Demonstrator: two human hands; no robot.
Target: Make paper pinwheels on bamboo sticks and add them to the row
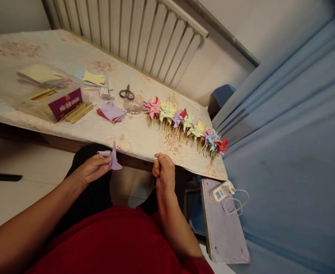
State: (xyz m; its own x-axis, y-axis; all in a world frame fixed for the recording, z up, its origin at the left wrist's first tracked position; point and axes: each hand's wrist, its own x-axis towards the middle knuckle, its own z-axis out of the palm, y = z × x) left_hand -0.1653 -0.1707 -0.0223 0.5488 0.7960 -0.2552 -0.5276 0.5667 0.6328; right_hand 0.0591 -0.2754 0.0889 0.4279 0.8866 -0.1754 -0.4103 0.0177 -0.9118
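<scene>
My left hand (94, 167) pinches a purple paper pinwheel (114, 161) at its centre, over my lap and below the table's front edge. Its folded blades stick out past the fingertips. To the right, my right hand (165, 167) is closed, thumb against the bent fingers, apart from the pinwheel. Something small and yellowish shows at the thumb tip, too small to name. Beyond it on the table, finished pinwheels (177, 118) in several colours stand in a row on sticks. Purple and red paper pieces (111, 111) lie stacked nearer my left hand.
A clear plastic box (42, 108) with paper and sticks stands at the left, with wooden sticks (78, 112) beside it. Black-handled scissors (126, 93) and a clear dish of pins (133, 107) lie mid-table. A white power strip (222, 192) rests on a stool (227, 236).
</scene>
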